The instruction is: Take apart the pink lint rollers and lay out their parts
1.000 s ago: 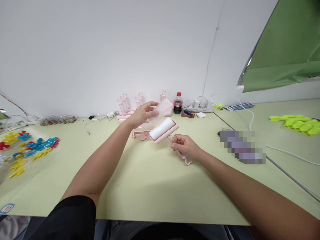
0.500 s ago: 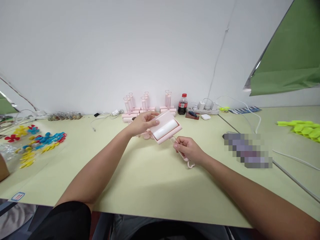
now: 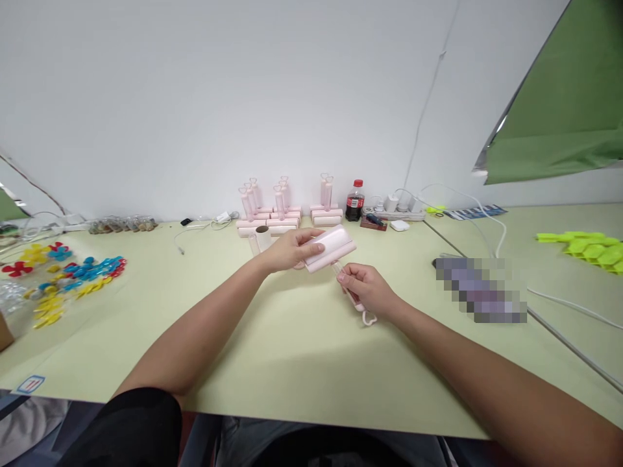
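Note:
A pink lint roller is held above the table, its cover down over the white roll. My left hand grips the left end of its head, thumb on top of the cover. My right hand is closed round the clear pink handle, with the heart-shaped loop sticking out below. Behind my left hand a cardboard-cored white roll stands upright on the table. More pink lint rollers stand in groups by the wall, handles up.
A cola bottle, a power strip and a white case stand along the wall. Colourful plastic pieces lie at the left. A blurred flat object and yellow-green pieces lie at the right.
The roller's cover has swung down over the white roll, and my left hand has moved slightly right and down with it. The upright roll behind has come into fuller view.

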Tool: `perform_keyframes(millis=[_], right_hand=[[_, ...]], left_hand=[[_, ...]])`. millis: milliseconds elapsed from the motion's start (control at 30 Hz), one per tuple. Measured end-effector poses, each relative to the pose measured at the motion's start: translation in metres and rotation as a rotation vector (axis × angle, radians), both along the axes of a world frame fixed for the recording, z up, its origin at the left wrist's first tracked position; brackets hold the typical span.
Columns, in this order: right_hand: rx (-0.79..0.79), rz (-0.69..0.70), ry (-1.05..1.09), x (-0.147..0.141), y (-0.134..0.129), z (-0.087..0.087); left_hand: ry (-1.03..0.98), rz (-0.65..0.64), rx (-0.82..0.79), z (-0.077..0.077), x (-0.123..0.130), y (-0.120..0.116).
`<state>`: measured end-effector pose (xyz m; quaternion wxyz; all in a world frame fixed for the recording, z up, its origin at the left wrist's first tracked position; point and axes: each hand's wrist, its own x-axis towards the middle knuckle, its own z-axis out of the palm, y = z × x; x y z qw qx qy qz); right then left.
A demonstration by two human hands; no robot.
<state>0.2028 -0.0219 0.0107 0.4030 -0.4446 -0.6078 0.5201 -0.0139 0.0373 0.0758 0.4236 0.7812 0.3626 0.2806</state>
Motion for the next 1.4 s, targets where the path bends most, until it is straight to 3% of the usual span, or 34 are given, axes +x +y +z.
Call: perform_keyframes(millis=[100, 233, 333, 467, 600, 867, 1100, 1267, 1400], right_hand=[[-0.048, -0.047, -0.003, -0.002, -0.001, 0.004], [-0.162, -0.153, 0.122, 0.003, 0.002, 0.012], [-0.222, -0.127, 0.183, 0.011, 0.01, 0.017], [-0.237, -0.094, 0.154, 0.02, 0.039, 0.026], [-0.279, -0.081, 0.168, 0.02, 0.088, 0.035], [-0.305, -0.108, 0.146, 0.012, 0.182, 0.048], [-0.113, -0.248, 0.067, 0.01, 0.214, 0.041], [0.152, -0.413, -0.102, 0.021, 0.2, 0.016], [0.386, -0.398, -0.422, 0.024, 0.188, -0.002]], left_hand=[[0.004, 0.075, -0.012, -0.007, 0.005, 0.0], [-0.156, 0.361, 0.024, -0.013, 0.006, 0.002], [-0.258, 0.464, 0.012, -0.017, 0.001, -0.01], [-0.23, 0.356, -0.089, -0.032, -0.008, -0.045], [-0.165, 0.238, -0.16, -0.051, -0.014, -0.076], [-0.162, 0.244, -0.266, -0.066, -0.012, -0.079], [-0.137, 0.236, -0.318, -0.067, -0.015, -0.081], [-0.128, 0.211, -0.322, -0.067, -0.014, -0.08], [-0.091, 0.213, -0.334, -0.068, -0.013, -0.08]])
